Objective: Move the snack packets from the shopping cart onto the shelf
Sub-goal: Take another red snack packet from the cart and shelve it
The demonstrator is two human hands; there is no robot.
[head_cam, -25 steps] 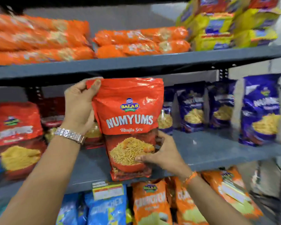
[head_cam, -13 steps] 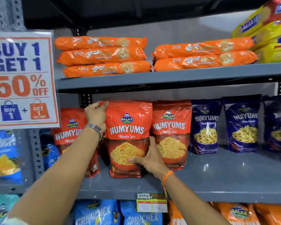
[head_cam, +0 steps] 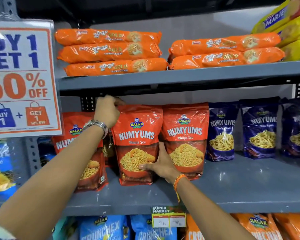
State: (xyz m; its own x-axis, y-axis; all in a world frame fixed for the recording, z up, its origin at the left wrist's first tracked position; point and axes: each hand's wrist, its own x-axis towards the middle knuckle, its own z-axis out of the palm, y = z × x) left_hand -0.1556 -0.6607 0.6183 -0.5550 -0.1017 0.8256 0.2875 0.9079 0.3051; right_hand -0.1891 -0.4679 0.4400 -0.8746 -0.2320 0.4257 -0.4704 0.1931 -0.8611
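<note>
The red snack packet [head_cam: 137, 144] stood upright at the centre of the frame on the grey middle shelf [head_cam: 232, 184], between a matching red packet on its right [head_cam: 185, 139] and another red packet on its left [head_cam: 80, 153] that your forearm partly hid. You had it in both hands. Your left hand [head_cam: 107, 111] was closed over its top left corner, just under the shelf above, and your right hand [head_cam: 160, 165] was clamped on its lower right edge, thumb across the front and fingers tucked behind, pressing against the neighbouring packet.

It looked like a light, soft pouch with a slick, crinkly film, so it would likely dent under a squeeze and could slide in a loose grip. The loose fried strands inside would probably crush if pinched hard. The sealed top band and the flat bottom fold seemed the safest places to hold, roughly where your hands were. The gusset base should let it stand alone once squared up.

Its front was glossy red, with a blue oval logo, white "NUMYUMS" lettering, "Bhujia Sev" below, and a picture of yellow strands in a bowl.

Dark blue packets [head_cam: 222, 132] filled the right of the same shelf. Long orange biscuit packs [head_cam: 109, 51] lay stacked on the upper shelf, and a discount sign [head_cam: 21, 77] hung at the upper left.
</note>
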